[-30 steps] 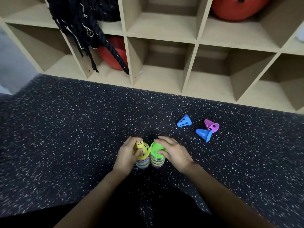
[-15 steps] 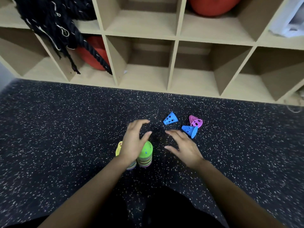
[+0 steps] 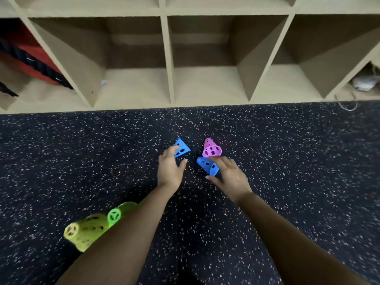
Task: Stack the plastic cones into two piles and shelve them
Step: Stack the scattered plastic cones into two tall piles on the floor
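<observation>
Three loose cones lie on the speckled floor ahead of me. My left hand (image 3: 170,168) reaches over the nearer-left blue cone (image 3: 182,150); its fingertips touch the cone's left side and the thumb is spread just below. My right hand (image 3: 228,176) holds the second blue cone (image 3: 208,166) between its fingers on top and its thumb under the rim. A pink cone (image 3: 212,149) lies just beyond, untouched. Two piles stand at lower left, one topped yellow (image 3: 86,231), one topped green (image 3: 118,213), and my left forearm partly hides them.
A beige cubby shelf (image 3: 167,58) runs along the far edge of the dark floor (image 3: 82,161), with open compartments straight ahead. A red bag and black rope (image 3: 30,58) fill the left cubby. A pale object with a cord (image 3: 365,83) sits far right.
Both hands left the two piles and moved forward to the loose cones. My view shifted closer to the shelf, and the piles now sit behind at lower left.
</observation>
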